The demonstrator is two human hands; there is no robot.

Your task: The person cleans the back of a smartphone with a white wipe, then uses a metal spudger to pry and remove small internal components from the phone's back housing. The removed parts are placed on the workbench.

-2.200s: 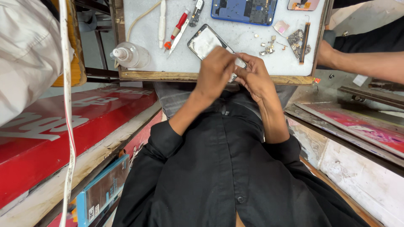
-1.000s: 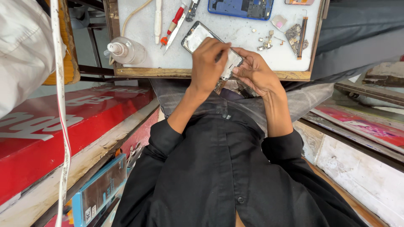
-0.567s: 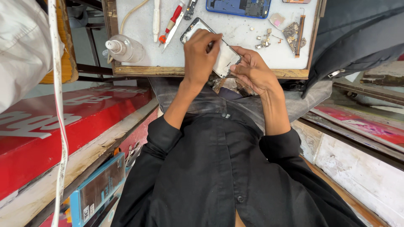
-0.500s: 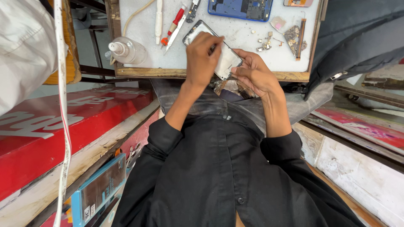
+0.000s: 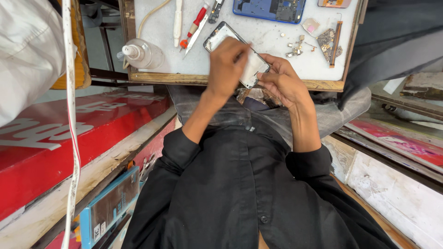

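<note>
Left hand [image 5: 229, 64] presses down flat, fingers curled on the opened phone [image 5: 236, 54]; right hand [image 5: 282, 83] pinches its near corner. Phone lies diagonal at the table [image 5: 194, 77] edge, long axis running far-left to near-right.

Wood-framed white worktop [image 5: 258, 39], red signboard [image 5: 69, 138] left, daylight.

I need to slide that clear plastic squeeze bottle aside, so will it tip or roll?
The clear plastic squeeze bottle already lies on its side at the white worktop's corner, so it cannot tip. Its round body probably rolls easily. It looks light, likely nearly empty.
</note>
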